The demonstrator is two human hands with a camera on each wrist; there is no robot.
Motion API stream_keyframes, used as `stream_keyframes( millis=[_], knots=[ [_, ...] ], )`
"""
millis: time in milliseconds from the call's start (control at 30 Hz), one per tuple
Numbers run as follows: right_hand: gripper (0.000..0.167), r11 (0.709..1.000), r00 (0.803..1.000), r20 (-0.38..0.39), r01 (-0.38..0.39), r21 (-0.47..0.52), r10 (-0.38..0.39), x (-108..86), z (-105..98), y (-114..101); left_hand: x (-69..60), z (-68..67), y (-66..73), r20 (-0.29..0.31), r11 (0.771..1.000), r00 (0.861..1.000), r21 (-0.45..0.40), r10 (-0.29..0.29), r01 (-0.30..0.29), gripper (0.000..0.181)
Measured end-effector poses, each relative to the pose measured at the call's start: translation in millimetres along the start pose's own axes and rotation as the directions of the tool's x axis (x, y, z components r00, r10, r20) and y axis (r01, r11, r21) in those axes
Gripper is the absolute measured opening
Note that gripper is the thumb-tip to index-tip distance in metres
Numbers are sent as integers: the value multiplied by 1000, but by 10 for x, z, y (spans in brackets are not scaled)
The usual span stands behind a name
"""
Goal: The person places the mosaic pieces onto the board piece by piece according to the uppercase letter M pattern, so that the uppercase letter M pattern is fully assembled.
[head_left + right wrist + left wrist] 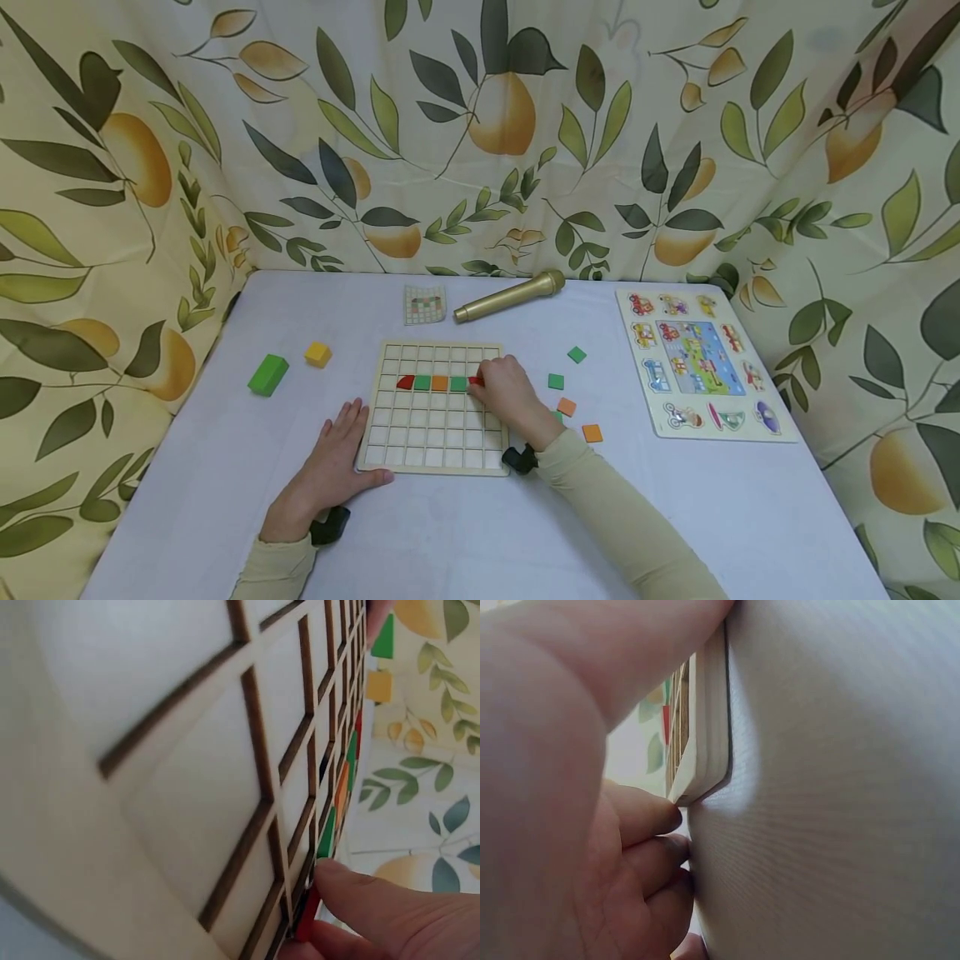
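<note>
A wooden grid board (433,437) lies on the table with a row of tiles across it: a red tile (406,382), a green one, an orange tile (440,383) and another green one. At the right end of that row my right hand (517,398) pinches a red tile (307,916) between thumb and fingers, over the grid cells. My left hand (337,454) rests on the table against the board's lower left side, its fingers extended and the thumb along the near edge. In the left wrist view its fingertips touch the board's corner (709,765).
Loose green tiles (556,381) and orange tiles (592,433) lie right of the board. Farther right is a picture puzzle board (651,417). Behind the grid sit a small pattern card (424,306) and a gold microphone (510,297). Green (268,375) and yellow blocks (318,354) stand left.
</note>
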State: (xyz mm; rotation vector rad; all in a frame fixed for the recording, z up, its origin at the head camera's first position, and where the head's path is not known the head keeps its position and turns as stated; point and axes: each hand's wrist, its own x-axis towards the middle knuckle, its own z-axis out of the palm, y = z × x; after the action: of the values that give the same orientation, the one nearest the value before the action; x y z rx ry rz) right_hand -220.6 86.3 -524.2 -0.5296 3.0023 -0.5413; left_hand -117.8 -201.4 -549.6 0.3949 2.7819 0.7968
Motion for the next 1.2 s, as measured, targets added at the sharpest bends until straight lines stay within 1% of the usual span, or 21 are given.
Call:
stream_keyframes(
  millis=[233, 433, 633, 767, 967, 1100, 1200],
  knots=[
    [24, 999, 999, -36, 17, 39, -16, -18, 17, 0, -3, 6, 3, -4, 1000, 1000, 0, 2, -2, 113],
    [24, 997, 1000, -12, 19, 79, -18, -21, 17, 48, -6, 7, 7, -7, 1000, 1000, 0, 1, -1, 113],
    [19, 991, 1000, -10, 7, 137, -5, -98, -55, 154, 5, 3, 9, 5, 1000, 1000, 4, -3, 3, 113],
    [17, 986, 1000, -19, 8, 164, -5, -172, -157, 295, 9, 1, 14, 6, 1000, 1000, 5, -5, 5, 113],
    [20, 992, 998, -50, 39, 124, -33, -281, -276, 644, 5, -2, 15, -4, 1000, 1000, 0, 5, -5, 113],
    [24, 992, 999, -48, 12, 128, -6, -364, -333, 869, 5, 9, -4, -9, 1000, 1000, 8, 7, -7, 113],
    [27, 994, 999, -38, -11, 110, 15, -412, -372, 996, 3, 17, -18, -17, 1000, 1000, 16, 10, -10, 113]
  ],
)
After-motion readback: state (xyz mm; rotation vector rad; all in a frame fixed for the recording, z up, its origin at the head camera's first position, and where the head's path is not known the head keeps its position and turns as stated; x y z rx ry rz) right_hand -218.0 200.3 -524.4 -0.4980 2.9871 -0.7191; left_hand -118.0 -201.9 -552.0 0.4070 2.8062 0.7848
